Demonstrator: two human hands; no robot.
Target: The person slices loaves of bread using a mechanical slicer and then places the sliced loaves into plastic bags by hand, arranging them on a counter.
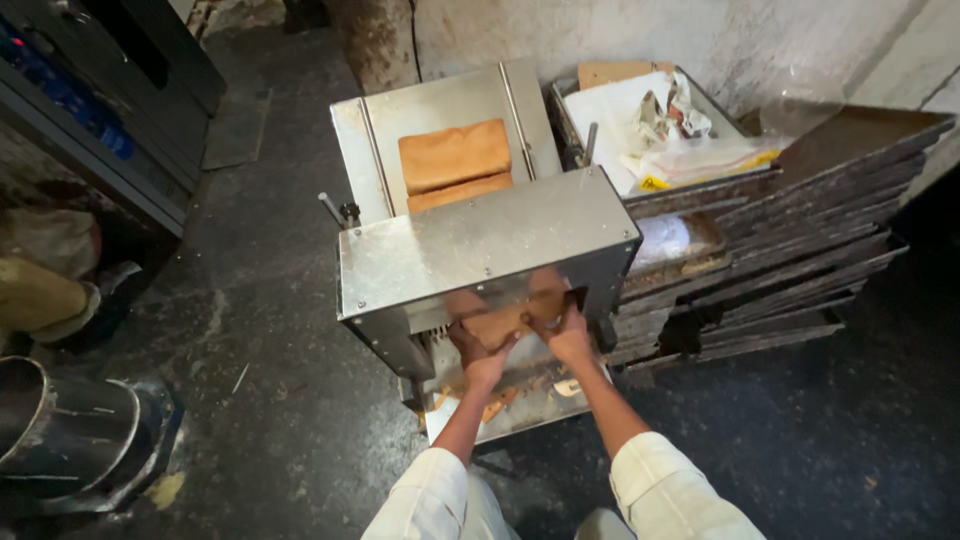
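On a gritty dark floor (280,300) by a stained wall (620,30), both hands' fingers clamp the sliced loaf (505,322).

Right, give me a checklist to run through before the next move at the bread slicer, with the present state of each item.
1. Both hands on the loaf at the outlet: ok. The left hand and right hand grip the bread from either side.
2. Fingers away from the blades: cannot tell; the metal cover hides them.
3. Next loaf waiting on the feed chute: ok. A loaf lies there.
4. Outlet tray free of scraps: not ok. Crumbs and crusts lie on the tray.
5. Stack of baking trays beside the machine steady: cannot tell.
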